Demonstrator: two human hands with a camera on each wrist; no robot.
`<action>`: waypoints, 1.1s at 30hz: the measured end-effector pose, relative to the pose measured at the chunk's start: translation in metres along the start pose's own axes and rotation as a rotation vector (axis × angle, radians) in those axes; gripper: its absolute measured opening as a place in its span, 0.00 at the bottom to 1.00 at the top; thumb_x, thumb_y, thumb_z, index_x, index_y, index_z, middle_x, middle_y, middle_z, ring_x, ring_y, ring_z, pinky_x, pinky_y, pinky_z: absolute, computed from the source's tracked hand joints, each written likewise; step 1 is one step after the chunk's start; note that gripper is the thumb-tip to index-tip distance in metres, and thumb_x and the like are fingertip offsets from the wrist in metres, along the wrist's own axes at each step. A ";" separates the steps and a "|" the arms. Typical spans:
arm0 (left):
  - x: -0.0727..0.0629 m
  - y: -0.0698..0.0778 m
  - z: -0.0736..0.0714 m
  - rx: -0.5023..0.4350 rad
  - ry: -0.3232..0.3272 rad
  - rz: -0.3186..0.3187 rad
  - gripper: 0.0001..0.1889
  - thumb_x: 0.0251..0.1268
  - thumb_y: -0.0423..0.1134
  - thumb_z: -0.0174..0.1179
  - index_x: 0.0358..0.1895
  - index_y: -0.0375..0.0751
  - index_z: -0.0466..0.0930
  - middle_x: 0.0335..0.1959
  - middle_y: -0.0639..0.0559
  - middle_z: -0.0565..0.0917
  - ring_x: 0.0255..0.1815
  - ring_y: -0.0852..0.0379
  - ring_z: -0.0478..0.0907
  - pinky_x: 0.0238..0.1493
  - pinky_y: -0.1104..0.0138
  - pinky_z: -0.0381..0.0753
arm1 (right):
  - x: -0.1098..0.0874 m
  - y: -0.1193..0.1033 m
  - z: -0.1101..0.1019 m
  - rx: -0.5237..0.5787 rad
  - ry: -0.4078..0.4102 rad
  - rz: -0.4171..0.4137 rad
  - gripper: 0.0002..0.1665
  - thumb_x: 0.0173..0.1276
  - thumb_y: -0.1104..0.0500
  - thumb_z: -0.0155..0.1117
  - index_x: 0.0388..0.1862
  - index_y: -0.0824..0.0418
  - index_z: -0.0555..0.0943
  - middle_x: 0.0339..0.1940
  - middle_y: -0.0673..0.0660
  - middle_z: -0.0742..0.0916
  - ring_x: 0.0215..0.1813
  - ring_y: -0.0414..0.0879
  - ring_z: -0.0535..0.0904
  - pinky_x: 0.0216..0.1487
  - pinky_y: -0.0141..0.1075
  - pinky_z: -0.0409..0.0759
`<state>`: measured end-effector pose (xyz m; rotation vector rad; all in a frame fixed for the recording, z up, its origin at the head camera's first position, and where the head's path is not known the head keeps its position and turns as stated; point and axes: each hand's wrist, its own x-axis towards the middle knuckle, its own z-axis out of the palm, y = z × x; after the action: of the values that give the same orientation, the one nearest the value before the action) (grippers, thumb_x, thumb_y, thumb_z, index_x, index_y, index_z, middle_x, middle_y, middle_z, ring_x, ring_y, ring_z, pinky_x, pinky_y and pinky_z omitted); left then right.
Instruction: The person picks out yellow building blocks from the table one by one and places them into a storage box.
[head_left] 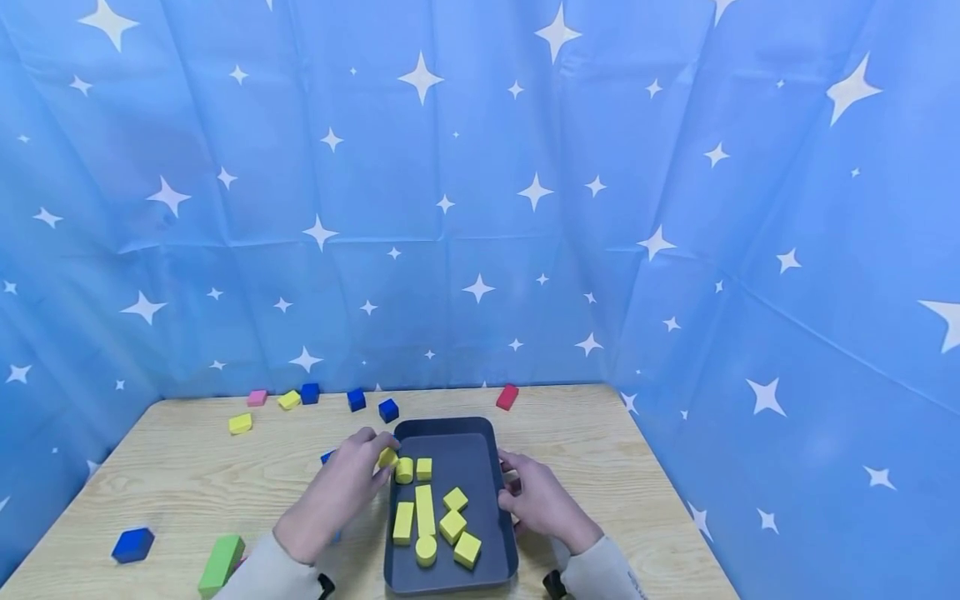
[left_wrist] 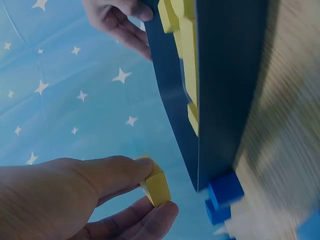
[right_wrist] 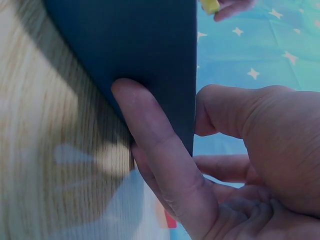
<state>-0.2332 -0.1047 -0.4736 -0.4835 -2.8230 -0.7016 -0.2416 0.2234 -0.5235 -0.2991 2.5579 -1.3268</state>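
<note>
My left hand [head_left: 347,477] pinches a yellow block [left_wrist: 158,186] between thumb and fingers, near the left rim of a dark grey tray [head_left: 467,460]. Inside the tray lie several yellow pieces: a long block [head_left: 424,510], a shorter block [head_left: 402,523], small cubes [head_left: 452,527] and cylinders [head_left: 426,551]. On the tray's other side, my right hand [head_left: 542,502] grips the right wall. In the right wrist view its thumb [right_wrist: 220,110] is at the rim, and a finger [right_wrist: 155,135] lies along the outer wall.
Blue cubes [head_left: 388,410], yellow blocks [head_left: 241,424], a pink block [head_left: 257,398] and a red block [head_left: 507,397] lie toward the table's back. At front left are a blue block [head_left: 133,545] and a green block [head_left: 221,565]. A starred blue curtain [head_left: 480,208] hangs behind.
</note>
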 end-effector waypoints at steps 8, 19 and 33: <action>0.007 0.017 0.018 -0.027 -0.036 0.068 0.12 0.72 0.29 0.81 0.53 0.42 0.93 0.42 0.48 0.87 0.34 0.60 0.77 0.32 0.69 0.83 | 0.000 0.002 0.001 0.003 -0.004 0.001 0.48 0.75 0.71 0.69 0.93 0.65 0.68 0.75 0.71 0.84 0.61 0.57 0.91 0.28 0.45 0.95; 0.021 0.030 0.035 -0.010 -0.078 0.157 0.12 0.71 0.30 0.82 0.53 0.41 0.93 0.44 0.47 0.88 0.38 0.56 0.83 0.37 0.63 0.89 | 0.001 0.002 0.000 0.002 -0.006 0.003 0.48 0.76 0.70 0.69 0.94 0.64 0.68 0.76 0.70 0.84 0.61 0.57 0.91 0.28 0.45 0.95; 0.033 0.044 0.048 0.092 -0.145 0.200 0.11 0.71 0.31 0.83 0.52 0.39 0.94 0.42 0.47 0.90 0.39 0.53 0.86 0.39 0.65 0.91 | 0.001 0.000 0.000 0.019 -0.012 -0.002 0.48 0.76 0.71 0.68 0.93 0.65 0.67 0.73 0.71 0.85 0.59 0.56 0.91 0.29 0.47 0.96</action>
<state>-0.2537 -0.0360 -0.4882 -0.8168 -2.8685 -0.5149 -0.2423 0.2230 -0.5237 -0.3051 2.5342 -1.3445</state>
